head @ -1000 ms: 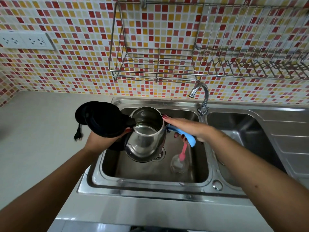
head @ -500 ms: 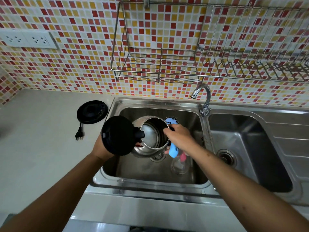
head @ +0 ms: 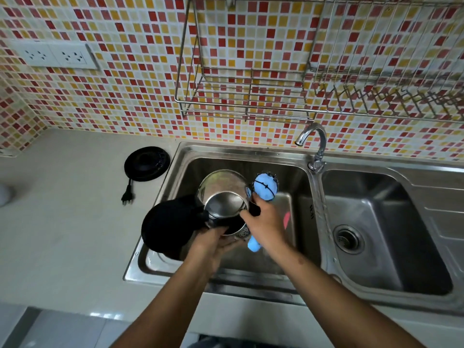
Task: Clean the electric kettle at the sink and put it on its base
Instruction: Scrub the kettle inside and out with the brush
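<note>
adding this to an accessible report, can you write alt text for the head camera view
A person's left hand holds a steel kettle, black lid open, over the left sink basin while the right hand grips a blue brush beside its rim. The kettle's black base sits on the counter left of the sink, its plug lying loose.

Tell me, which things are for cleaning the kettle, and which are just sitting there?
For the job: kettle, blue scrubber, black base, sink, tap.
Just lying about: wire rack, wall sockets, second basin.
</note>
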Demonstrator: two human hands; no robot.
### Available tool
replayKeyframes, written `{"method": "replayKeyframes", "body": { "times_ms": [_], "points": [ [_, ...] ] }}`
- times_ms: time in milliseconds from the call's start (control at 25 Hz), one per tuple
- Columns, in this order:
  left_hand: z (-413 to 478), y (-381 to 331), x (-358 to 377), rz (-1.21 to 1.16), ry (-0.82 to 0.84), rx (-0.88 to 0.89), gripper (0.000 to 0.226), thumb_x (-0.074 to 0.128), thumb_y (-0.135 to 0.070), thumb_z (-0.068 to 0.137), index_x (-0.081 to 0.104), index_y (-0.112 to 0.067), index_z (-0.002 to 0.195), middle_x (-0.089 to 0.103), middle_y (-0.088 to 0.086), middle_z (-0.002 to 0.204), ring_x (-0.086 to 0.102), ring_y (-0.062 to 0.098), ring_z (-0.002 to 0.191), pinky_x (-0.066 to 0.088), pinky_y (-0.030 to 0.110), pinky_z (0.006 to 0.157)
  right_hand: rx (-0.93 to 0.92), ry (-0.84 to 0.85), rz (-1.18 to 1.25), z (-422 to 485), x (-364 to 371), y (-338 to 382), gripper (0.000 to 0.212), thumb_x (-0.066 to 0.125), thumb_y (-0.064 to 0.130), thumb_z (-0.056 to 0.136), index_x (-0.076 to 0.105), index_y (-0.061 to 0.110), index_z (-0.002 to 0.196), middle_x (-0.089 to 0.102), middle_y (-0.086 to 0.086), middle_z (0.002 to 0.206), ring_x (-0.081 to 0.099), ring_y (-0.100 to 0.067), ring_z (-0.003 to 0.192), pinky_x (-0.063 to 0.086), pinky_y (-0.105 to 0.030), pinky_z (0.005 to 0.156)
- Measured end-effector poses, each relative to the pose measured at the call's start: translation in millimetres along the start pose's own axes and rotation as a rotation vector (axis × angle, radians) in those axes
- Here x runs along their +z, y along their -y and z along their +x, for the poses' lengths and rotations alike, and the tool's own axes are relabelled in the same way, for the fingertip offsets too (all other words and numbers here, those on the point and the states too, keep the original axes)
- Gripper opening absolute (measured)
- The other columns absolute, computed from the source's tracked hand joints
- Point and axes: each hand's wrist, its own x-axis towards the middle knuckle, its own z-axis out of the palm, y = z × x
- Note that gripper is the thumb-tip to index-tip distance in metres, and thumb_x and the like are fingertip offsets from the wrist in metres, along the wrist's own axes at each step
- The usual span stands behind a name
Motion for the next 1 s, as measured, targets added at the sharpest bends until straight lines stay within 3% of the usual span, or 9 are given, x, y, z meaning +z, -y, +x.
{"method": "replayKeyframes", "body": {
  "times_ms": [80,160,240,360,440,520,680,840,1000],
  "points": [
    [1.6,-7.4,-11.2,-0.091,-0.006,-0.008,0.034,0.04,0.019,0.09,0.055,0.016,0.12,0.073,0.025,0.083,0.068,0.04,0.083,0.059,0.05,0.07,-0.138,0.09,-0.23,-3.1,-19.4,-2.7,0.082,0.066,0.051,0.076,0.028,0.037,0.147,0.058,0.003,0.124,0.059,-0.015,0.106,0.045,-0.038,0.098],
    [4.2,-13.4,-28.9,-0.156,-0.022,0.0,0.034,0.035,0.026,0.086,0.056,0.012,0.109,0.071,0.027,0.083,0.062,0.045,0.086,0.054,0.06,0.064,-0.246,0.18,-0.351,-0.1,-52.7,-11.3,0.083,0.057,0.051,0.085,0.004,0.044,0.148,0.06,0.007,0.112,0.064,-0.015,0.08,0.053,-0.042,0.079],
    [6.8,-18.5,-45.0,-0.102,-0.034,0.002,0.04,0.033,0.028,0.085,0.052,0.007,0.113,0.063,0.029,0.1,0.059,0.047,0.089,0.054,0.064,0.06,-0.267,0.193,-0.481,14.4,-85.2,-17.3,0.056,0.045,0.041,0.095,0.02,0.037,0.145,0.067,0.005,0.089,0.068,-0.02,0.062,0.057,-0.042,0.062],
    [4.6,-25.1,-53.7,0.016,-0.028,-0.002,0.041,0.034,0.028,0.085,0.053,0.001,0.109,0.059,0.024,0.104,0.06,0.046,0.09,0.055,0.066,0.07,-0.4,0.079,-0.748,35.7,-100.5,-3.7,0.03,0.035,0.039,0.097,0.057,0.027,0.114,0.064,-0.001,0.071,0.065,-0.024,0.064,0.049,-0.035,0.057],
    [5.3,-31.7,-58.6,0.086,-0.006,0.006,0.048,0.036,0.029,0.083,0.049,0.0,0.12,0.058,0.026,0.108,0.061,0.047,0.092,0.054,0.067,0.074,-0.61,0.107,-0.809,26.7,-99.1,10.3,0.038,0.027,0.048,0.094,0.059,0.028,0.102,0.063,0.001,0.064,0.063,-0.019,0.056,0.042,-0.03,0.051],
    [7.5,-37.5,-66.4,0.158,-0.005,0.008,0.058,0.038,0.028,0.082,0.043,-0.004,0.129,0.055,0.029,0.118,0.062,0.049,0.093,0.059,0.06,0.061,-0.715,0.225,-0.902,9.6,-109.2,15.1,0.042,0.022,0.053,0.092,0.057,0.03,0.099,0.064,0.003,0.061,0.059,-0.011,0.052,0.034,-0.026,0.05],
    [4.8,-42.6,-70.3,0.251,0.007,0.008,0.054,0.035,0.027,0.085,0.04,-0.017,0.118,0.052,0.015,0.107,0.06,0.042,0.089,0.059,0.056,0.053,-0.597,0.129,-1.079,25.1,-129.2,18.7,0.035,0.037,0.046,0.097,0.064,0.028,0.107,0.068,-0.004,0.077,0.066,-0.026,0.071,0.046,-0.032,0.059],
    [1.8,-44.7,-66.3,0.274,0.028,0.026,0.051,0.034,0.027,0.086,0.048,-0.021,0.096,0.053,0.014,0.108,0.059,0.036,0.087,0.057,0.056,0.06,-0.762,0.174,-0.934,8.6,-104.5,28.2,0.04,0.03,0.05,0.094,0.063,0.03,0.104,0.065,0.001,0.064,0.064,-0.021,0.058,0.041,-0.029,0.052],
    [-0.3,-46.8,-71.5,0.336,0.044,0.027,0.05,0.034,0.027,0.085,0.048,-0.019,0.097,0.054,0.011,0.099,0.061,0.035,0.083,0.058,0.057,0.062,-0.582,0.147,-1.053,16.6,-136.4,19.0,0.036,0.036,0.049,0.095,0.065,0.03,0.106,0.064,-0.001,0.066,0.065,-0.025,0.065,0.05,-0.034,0.057]
  ]
}}
